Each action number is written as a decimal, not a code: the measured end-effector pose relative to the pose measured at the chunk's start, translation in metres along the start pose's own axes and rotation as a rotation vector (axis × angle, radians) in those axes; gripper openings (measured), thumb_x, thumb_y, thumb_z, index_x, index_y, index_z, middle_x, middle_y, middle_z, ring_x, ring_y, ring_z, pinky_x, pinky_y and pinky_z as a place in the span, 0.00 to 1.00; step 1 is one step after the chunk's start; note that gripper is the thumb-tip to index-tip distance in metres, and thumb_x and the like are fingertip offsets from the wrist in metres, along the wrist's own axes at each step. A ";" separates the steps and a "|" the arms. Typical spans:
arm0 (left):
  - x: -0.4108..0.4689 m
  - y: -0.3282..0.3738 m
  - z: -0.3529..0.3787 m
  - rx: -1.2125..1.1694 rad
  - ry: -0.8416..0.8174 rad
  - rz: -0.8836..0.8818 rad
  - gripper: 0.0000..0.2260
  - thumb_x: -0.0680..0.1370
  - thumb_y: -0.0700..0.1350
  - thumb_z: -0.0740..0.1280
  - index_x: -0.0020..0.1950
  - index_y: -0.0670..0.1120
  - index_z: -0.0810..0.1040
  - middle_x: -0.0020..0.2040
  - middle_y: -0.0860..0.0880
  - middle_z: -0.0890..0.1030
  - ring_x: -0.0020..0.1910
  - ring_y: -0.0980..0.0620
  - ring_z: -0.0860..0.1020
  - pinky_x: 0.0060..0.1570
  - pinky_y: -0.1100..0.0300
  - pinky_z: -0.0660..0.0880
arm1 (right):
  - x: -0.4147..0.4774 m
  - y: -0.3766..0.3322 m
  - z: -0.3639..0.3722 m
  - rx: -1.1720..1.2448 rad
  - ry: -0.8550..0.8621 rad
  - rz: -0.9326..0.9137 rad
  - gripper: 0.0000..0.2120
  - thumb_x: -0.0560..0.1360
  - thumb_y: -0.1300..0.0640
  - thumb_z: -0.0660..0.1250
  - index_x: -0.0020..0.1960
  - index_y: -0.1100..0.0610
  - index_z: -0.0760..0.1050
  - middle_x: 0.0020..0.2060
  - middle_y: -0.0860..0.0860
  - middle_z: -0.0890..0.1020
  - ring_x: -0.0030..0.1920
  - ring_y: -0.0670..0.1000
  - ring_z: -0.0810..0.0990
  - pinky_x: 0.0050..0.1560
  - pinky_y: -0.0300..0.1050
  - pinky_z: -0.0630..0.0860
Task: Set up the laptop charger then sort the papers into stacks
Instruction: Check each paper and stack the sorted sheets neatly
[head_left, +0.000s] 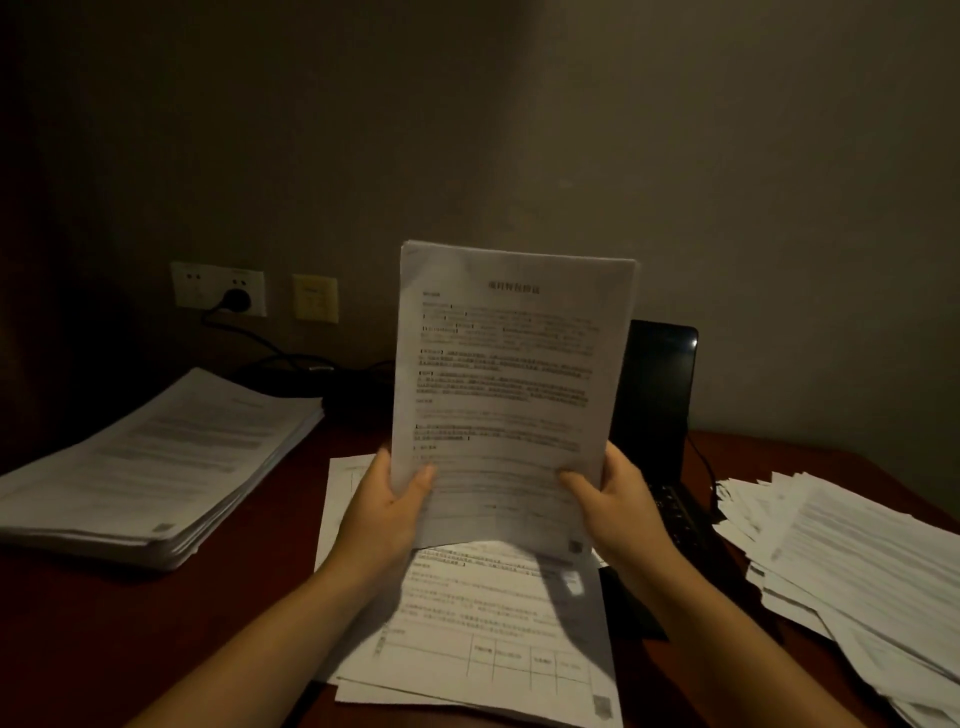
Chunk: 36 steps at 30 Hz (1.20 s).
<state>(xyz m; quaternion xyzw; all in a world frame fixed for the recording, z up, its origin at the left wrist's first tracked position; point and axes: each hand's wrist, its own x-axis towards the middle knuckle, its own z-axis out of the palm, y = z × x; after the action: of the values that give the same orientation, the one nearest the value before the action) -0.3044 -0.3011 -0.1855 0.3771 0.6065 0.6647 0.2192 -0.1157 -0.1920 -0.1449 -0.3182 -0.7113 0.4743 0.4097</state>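
A dim room with a plain wall, and a dark red table (104, 649) covered with paper. Each grip is clamped on the lower edge of an upright sheaf (504, 374). The left hand (387, 512) and the right hand (618, 506) pinch it with thumbs on the printed face, and it is held above the loose sheets (493, 623) lying flat in front of the person. A squared stack (156, 467) lies well to the left, and a fanned pile (841, 571) lies to the right. Behind the sheaf stands the open laptop (657, 384), and a black plug (236, 300) sits in the wall socket (218, 280).

Held only at the bottom, the sheaf could flop over at the top or shed inner pages. The fanned pile looks ready to slide if nudged. In this light a heading may be misread and a page stacked wrongly.

The fingers behind the sheaf are hidden, as is most of the laptop's screen. The print is too blurred to read. Whether the cable (270, 348) reaches the laptop I cannot tell.
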 end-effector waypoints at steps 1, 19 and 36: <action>0.000 -0.002 0.000 0.011 -0.003 -0.008 0.11 0.83 0.48 0.64 0.64 0.59 0.72 0.57 0.57 0.81 0.57 0.55 0.81 0.55 0.54 0.81 | 0.000 0.003 0.001 -0.010 -0.002 0.005 0.12 0.81 0.61 0.65 0.59 0.45 0.75 0.53 0.44 0.83 0.54 0.46 0.82 0.42 0.41 0.83; 0.036 0.025 -0.085 0.093 0.036 0.079 0.29 0.83 0.38 0.63 0.74 0.68 0.63 0.57 0.63 0.82 0.55 0.58 0.82 0.48 0.56 0.82 | 0.028 -0.026 0.063 0.045 -0.067 0.039 0.18 0.82 0.61 0.63 0.69 0.47 0.68 0.58 0.48 0.82 0.56 0.50 0.83 0.54 0.54 0.83; 0.069 0.037 -0.289 0.415 0.010 -0.282 0.32 0.80 0.34 0.66 0.79 0.53 0.60 0.60 0.51 0.82 0.53 0.54 0.83 0.47 0.63 0.80 | 0.040 -0.022 0.252 0.197 -0.306 0.275 0.27 0.80 0.70 0.63 0.75 0.53 0.66 0.46 0.55 0.86 0.50 0.59 0.86 0.54 0.61 0.82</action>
<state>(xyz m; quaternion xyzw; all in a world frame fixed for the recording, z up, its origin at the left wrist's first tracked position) -0.5625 -0.4412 -0.1274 0.3224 0.7778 0.4904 0.2248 -0.3581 -0.2705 -0.1667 -0.2947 -0.6654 0.6356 0.2576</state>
